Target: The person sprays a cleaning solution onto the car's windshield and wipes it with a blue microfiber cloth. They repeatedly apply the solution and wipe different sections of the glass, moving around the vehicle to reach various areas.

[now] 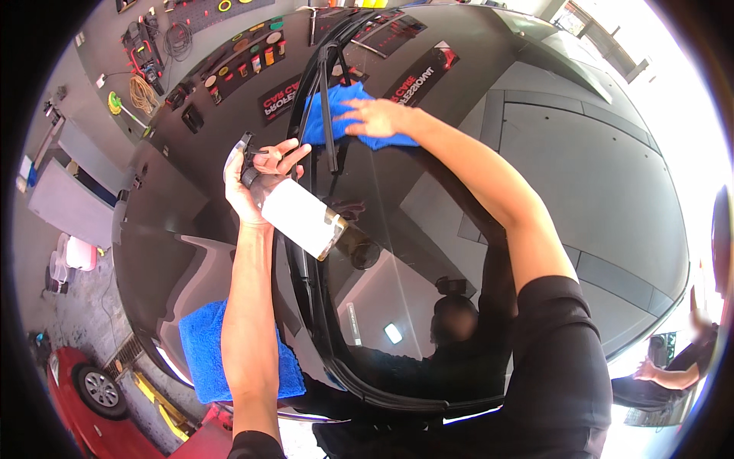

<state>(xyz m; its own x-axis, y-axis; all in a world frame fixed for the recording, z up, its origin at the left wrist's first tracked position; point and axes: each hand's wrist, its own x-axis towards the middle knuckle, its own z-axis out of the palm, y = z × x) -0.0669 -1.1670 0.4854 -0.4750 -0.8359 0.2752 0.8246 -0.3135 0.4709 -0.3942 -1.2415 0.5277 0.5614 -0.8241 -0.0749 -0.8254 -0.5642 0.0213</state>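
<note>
A clear spray bottle [298, 218] with a white label and dark trigger head is gripped near its neck by my left hand [243, 200]. It hangs tilted above the lower edge of a dark car's windshield [382, 214]. My right hand [380, 118] reaches across the glass and lies, fingers stretched out, on a crumpled blue cloth [345, 96]. A black wiper arm [327, 115] crosses over that cloth. Below my left forearm, a second, folded blue towel [200, 359] rests on the car near its side, partly hidden by the arm.
The glossy bonnet [172, 191] stretches left and the grey roof [589, 161] right. A red car [69, 409] stands at lower left, near a yellow metal piece [160, 402]. Tools and a coiled hose [143, 93] hang on the wall. Another person's arm [677, 376] shows at right.
</note>
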